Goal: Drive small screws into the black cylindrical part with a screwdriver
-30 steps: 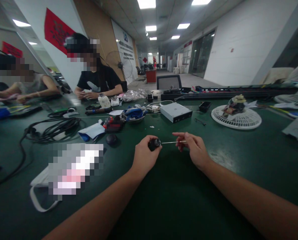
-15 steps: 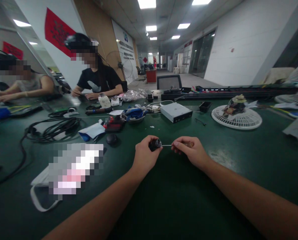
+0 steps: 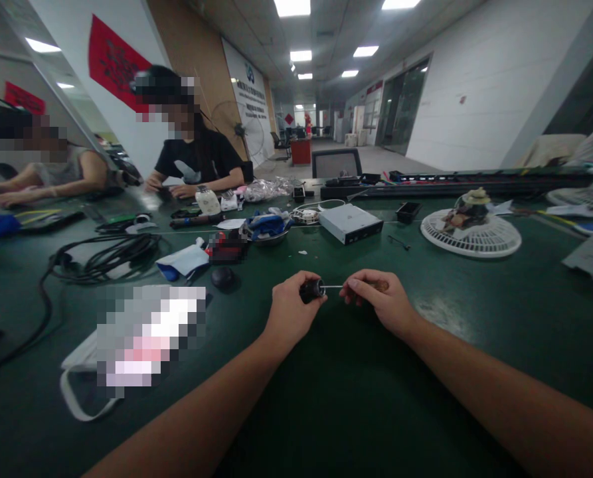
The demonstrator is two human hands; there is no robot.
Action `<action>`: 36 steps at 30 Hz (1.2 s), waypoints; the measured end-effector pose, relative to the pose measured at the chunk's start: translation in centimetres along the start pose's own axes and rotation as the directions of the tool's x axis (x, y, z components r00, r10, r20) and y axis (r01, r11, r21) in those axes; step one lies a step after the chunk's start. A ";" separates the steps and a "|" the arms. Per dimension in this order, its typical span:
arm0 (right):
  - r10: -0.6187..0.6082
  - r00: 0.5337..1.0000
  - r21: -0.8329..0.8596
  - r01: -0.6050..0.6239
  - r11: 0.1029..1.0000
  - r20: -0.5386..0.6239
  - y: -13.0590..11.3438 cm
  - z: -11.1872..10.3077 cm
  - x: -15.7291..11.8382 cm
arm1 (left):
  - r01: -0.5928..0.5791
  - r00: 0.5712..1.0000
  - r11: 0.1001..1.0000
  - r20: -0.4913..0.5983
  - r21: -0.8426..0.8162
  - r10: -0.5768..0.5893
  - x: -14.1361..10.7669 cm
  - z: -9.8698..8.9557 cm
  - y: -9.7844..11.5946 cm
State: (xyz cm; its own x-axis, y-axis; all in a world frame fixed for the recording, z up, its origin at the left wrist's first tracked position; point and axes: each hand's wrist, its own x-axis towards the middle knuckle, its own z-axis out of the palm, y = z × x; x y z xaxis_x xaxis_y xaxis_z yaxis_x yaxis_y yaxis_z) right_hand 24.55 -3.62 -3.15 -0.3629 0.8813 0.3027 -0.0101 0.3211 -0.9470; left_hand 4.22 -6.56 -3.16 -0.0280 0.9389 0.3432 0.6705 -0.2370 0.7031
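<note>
My left hand is closed around a small black cylindrical part, whose round end faces right. A screwdriver with a brownish handle lies in the closed fingers of my right hand. Its thin metal shaft points left and reaches the open end of the black part; the tip is hidden there. Both hands are held above the green table, a short gap apart.
Beyond my hands stand a silver disc drive and a metal bowl with blue cloth. A white fan grille lies right. Left are a black mouse, coiled cable and a white bag. Two people sit at the far left.
The black part has shifted slightly right and turned a little, showing its open end differently. The screwdriver handle has shifted slightly in my right hand.
</note>
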 end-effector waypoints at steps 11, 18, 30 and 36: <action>0.010 0.999 -0.035 -0.012 0.999 -0.047 0.2 -0.1 0.1 | -0.011 1.000 1.000 0.008 0.018 0.010 0.0 -0.1 0.2; 0.009 1.000 -0.074 -0.008 0.997 0.012 0.0 -0.2 -0.1 | 0.007 1.000 1.000 -0.013 0.006 -0.007 0.0 -0.2 0.4; -0.002 1.000 -0.059 0.002 0.998 0.008 -0.1 -0.3 0.1 | -0.013 1.000 1.000 0.019 0.008 0.013 -0.2 -0.2 0.5; 0.039 0.999 -0.086 -0.040 0.996 -0.018 0.0 0.0 0.1 | -0.029 0.999 0.999 -0.013 0.041 0.029 -0.2 -0.2 0.6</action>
State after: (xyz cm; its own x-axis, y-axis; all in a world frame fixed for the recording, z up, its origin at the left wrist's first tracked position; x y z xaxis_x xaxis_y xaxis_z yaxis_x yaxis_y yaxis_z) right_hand 24.54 -3.53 -3.15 -0.3463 0.8991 0.2678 0.0842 0.3141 -0.9457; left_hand 4.50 -6.93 -2.64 -0.0176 0.9283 0.3715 0.7009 -0.2535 0.6667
